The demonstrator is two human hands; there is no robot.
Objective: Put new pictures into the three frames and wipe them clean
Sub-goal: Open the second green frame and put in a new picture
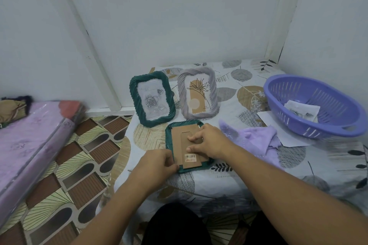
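Note:
A dark green frame (169, 133) lies face down on the table, its brown cardboard back (177, 141) with a barcode sticker facing up. My left hand (157, 165) pinches the frame's near left corner. My right hand (209, 141) rests on the cardboard back, its fingers curled around the stand flap. Behind them a second green frame (152, 98) with a grey rose picture stands upright. Beside it on the right stands a grey frame (197, 93) with a line-drawn flower picture. A purple cloth (256, 137) lies crumpled to the right of my right hand.
A purple plastic basket (310, 103) at the right holds a printed picture (301, 110). White paper sheets (278, 131) lie under the basket's near side. The patterned tablecloth (239, 175) covers the table. A purple mattress (29, 137) lies on the floor at the left.

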